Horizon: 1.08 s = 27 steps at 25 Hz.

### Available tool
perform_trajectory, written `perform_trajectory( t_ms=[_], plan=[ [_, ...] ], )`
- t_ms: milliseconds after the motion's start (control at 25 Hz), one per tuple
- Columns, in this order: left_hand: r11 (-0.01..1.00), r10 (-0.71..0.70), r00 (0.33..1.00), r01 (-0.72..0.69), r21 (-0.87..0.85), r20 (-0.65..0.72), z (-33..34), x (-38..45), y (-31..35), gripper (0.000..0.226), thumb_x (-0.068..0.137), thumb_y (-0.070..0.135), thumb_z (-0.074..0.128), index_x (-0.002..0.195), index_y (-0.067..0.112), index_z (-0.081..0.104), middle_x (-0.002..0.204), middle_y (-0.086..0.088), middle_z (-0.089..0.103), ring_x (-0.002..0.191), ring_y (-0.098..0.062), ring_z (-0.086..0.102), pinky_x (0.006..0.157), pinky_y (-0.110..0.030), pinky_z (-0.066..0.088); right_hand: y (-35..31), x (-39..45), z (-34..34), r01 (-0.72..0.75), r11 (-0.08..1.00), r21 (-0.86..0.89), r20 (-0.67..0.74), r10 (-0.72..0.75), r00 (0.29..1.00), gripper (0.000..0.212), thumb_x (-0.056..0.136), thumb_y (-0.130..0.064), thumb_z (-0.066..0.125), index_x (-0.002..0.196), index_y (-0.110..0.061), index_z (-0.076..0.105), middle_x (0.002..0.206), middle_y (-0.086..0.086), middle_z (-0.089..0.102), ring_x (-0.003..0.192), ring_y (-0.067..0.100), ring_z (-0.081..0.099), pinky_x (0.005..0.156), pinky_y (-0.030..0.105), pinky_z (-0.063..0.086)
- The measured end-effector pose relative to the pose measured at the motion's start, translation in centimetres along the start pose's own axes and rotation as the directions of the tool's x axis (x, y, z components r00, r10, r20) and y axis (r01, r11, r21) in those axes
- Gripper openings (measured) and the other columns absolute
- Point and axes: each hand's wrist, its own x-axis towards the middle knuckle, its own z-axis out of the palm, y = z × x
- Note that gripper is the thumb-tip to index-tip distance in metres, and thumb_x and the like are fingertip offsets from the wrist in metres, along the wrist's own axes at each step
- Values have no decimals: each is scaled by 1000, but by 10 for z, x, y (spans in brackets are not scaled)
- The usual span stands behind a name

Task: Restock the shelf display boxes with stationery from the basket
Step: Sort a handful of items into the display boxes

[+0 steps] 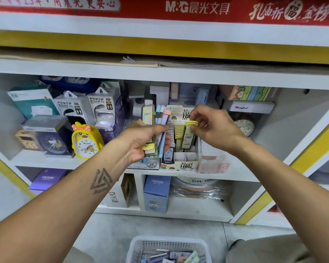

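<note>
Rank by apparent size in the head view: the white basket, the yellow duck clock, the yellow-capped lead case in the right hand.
1. white basket, though it sits nearest the camera and is cut off by the frame
2. yellow duck clock
3. yellow-capped lead case, pinched by the right hand

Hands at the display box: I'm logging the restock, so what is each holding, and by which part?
Left hand grips a bundle of lead cases around their middle. Right hand pinches one yellow-capped lead case by its cap, over the display box.

- The white shelf (235, 172) bears a display box (184, 164), a yellow duck clock (86, 139), and power bank packs (87, 109).
- The grey floor (110, 232) bears a white basket (169, 243).
</note>
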Motion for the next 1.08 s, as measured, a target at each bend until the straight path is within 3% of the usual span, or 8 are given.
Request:
perform_trajectory(
  t_ms=[200, 440, 520, 600, 720, 840, 920, 1080],
  plan=[
    [1000, 7, 1000, -7, 11, 4, 1, -3, -1, 21, 86, 5, 72, 106, -1, 67, 84, -24, 73, 67, -31, 72, 55, -40, 60, -1, 1, 2, -39, 999, 13, 18, 39, 999, 19, 88, -15, 72, 91, -29, 59, 82, 0, 66, 73, 19, 63, 69, 35, 55],
    [999, 13, 1000, -14, 52, 27, 0, -6, -2, 9, 88, 6, 70, 96, 0, 69, 81, -23, 73, 63, -30, 71, 57, -42, 61, -8, -5, 16, -74, 992, -105, 256, 98, 962, 17, 96, -12, 62, 91, -27, 66, 81, -3, 70, 75, 13, 70, 69, 32, 56],
    [998, 9, 999, -12, 69, 46, 0, -7, -2, 9, 89, 6, 70, 94, -1, 68, 79, -23, 73, 61, -29, 70, 58, -43, 62, -8, -2, 16, 39, 955, -292, 210, 24, 977, 19, 96, -13, 57, 95, -21, 74, 86, -2, 72, 82, 19, 67, 75, 35, 55],
    [996, 1, 997, -8, 92, 78, -1, -8, -2, 11, 88, 6, 70, 96, -1, 68, 82, -24, 72, 62, -29, 70, 57, -42, 61, -7, 2, 14, 32, 945, -326, 42, -19, 999, 18, 94, -14, 58, 92, -19, 75, 86, 0, 74, 82, 21, 66, 76, 37, 55],
    [990, -15, 985, -9, 138, 173, 1, -8, -4, 13, 88, 6, 70, 100, 1, 67, 85, -24, 71, 66, -30, 69, 56, -37, 58, -9, 10, 15, -168, 979, 118, -103, 180, 978, 12, 93, -14, 64, 93, -18, 75, 82, -2, 74, 80, 21, 71, 75, 36, 59],
    [983, -52, 965, 4, 185, 259, 3, -9, -6, 10, 88, 7, 72, 97, 6, 69, 84, -21, 72, 68, -29, 70, 57, -36, 58, -17, 17, 16, -342, 707, 619, 77, 379, 922, 14, 96, -24, 65, 102, -14, 73, 88, 2, 77, 79, 18, 72, 74, 35, 60],
    [977, -91, 948, 26, 213, 304, 3, -10, -6, 6, 87, 7, 73, 92, 9, 72, 86, -22, 72, 70, -29, 71, 59, -36, 59, -20, 20, 15, -382, 589, 712, 193, 360, 913, 22, 95, -28, 66, 100, -9, 75, 93, 9, 77, 80, 17, 69, 76, 35, 58],
    [963, -153, 918, 54, 266, 366, 4, -12, -6, 10, 88, 9, 73, 97, 10, 70, 88, -22, 71, 72, -29, 71, 59, -33, 59, -23, 20, 16, -446, 509, 737, 296, 350, 889, 11, 87, -18, 75, 87, -8, 79, 89, 15, 75, 80, 25, 68, 84, 40, 56]
  ],
)
